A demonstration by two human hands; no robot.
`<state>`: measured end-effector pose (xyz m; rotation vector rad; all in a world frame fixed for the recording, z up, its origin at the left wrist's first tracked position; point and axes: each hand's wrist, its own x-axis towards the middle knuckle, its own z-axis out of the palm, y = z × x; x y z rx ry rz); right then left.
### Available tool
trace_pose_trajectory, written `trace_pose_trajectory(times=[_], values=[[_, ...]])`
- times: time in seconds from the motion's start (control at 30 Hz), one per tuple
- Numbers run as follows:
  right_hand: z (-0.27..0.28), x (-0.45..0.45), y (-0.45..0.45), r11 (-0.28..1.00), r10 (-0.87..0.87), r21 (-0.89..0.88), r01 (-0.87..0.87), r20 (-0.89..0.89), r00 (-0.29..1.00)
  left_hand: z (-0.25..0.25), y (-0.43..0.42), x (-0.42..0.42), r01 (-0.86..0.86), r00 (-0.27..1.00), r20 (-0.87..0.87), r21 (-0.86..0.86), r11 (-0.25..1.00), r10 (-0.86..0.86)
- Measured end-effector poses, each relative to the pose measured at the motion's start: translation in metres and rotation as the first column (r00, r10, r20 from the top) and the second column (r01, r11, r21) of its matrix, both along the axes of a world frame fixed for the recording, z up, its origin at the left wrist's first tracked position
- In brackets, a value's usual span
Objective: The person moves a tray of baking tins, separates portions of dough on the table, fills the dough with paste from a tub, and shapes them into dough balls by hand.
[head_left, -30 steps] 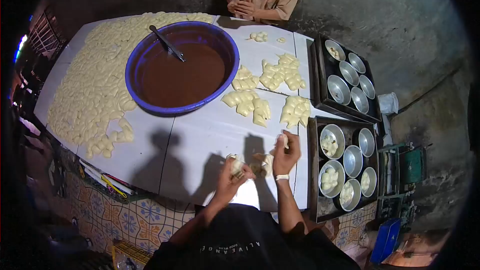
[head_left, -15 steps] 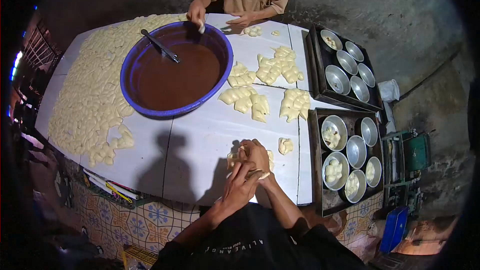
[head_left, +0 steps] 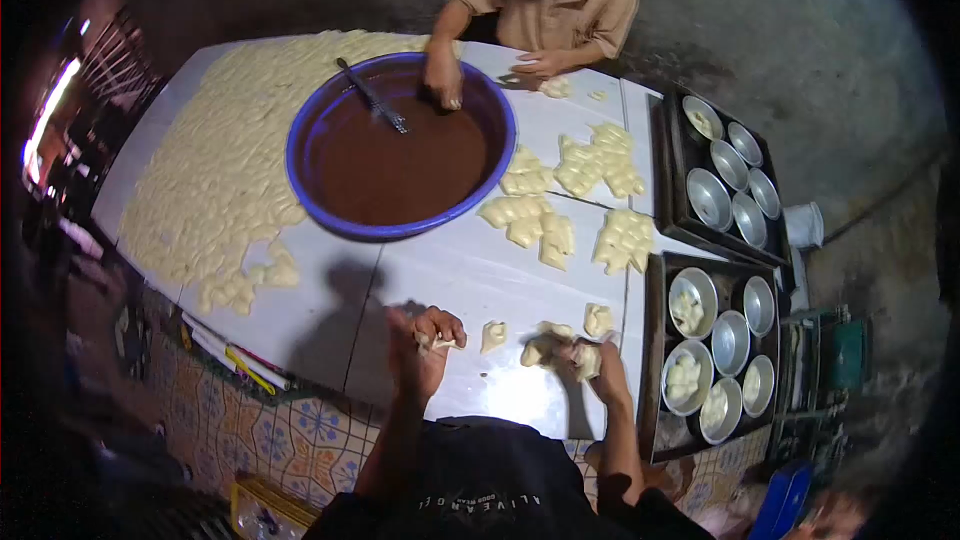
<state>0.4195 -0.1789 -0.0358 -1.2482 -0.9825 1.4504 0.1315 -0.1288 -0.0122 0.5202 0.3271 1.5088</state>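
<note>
Over the table [head_left: 410, 285], we curl the fingers of L hand [head_left: 422, 360] round a scrap [head_left: 447, 343]; R hand [head_left: 606, 377], partly blurred, closes on a dough pc. [head_left: 588, 362]. Approx. part-done, we judge: 4 of 6 near pans [head_left: 730, 344] hold dough; most dough [head_left: 215, 180] lies outside pans.

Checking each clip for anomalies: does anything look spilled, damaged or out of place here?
Nothing looks plainly spilled or damaged. The one small oddity is a dark speck on the white tabletop, between the left hand and right hand; it stands out against the pale surface, though it is too small to identify.
</note>
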Motion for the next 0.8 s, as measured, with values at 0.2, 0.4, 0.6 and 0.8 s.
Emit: trace_pose_trajectory(times=[0.2, 0.4, 0.6, 0.8], values=[[-0.024, 0.049, -0.008, 0.976, -0.197, 0.104, 0.193, 0.804, 0.561, -0.048, 0.000, -0.023, -0.228, 0.427, -0.870, 0.159, 0.961, 0.246], [-0.025, 0.054, 0.083, 0.971, -0.137, 0.238, -0.002, 0.564, 0.814, -0.076, -0.025, -0.028, -0.035, -0.406, -0.867, 0.329, 0.944, 0.287], [-0.041, 0.059, 0.226, 0.855, -0.011, 0.309, -0.416, 0.814, 0.581, -0.086, -0.025, -0.041, -0.276, -0.722, -0.691, 0.244, 0.930, -0.033], [-0.072, 0.071, 0.216, 0.961, 0.011, 0.233, -0.152, 0.514, 0.858, -0.099, -0.034, -0.053, -0.605, -0.250, -0.950, 0.305, 0.736, 0.188]])
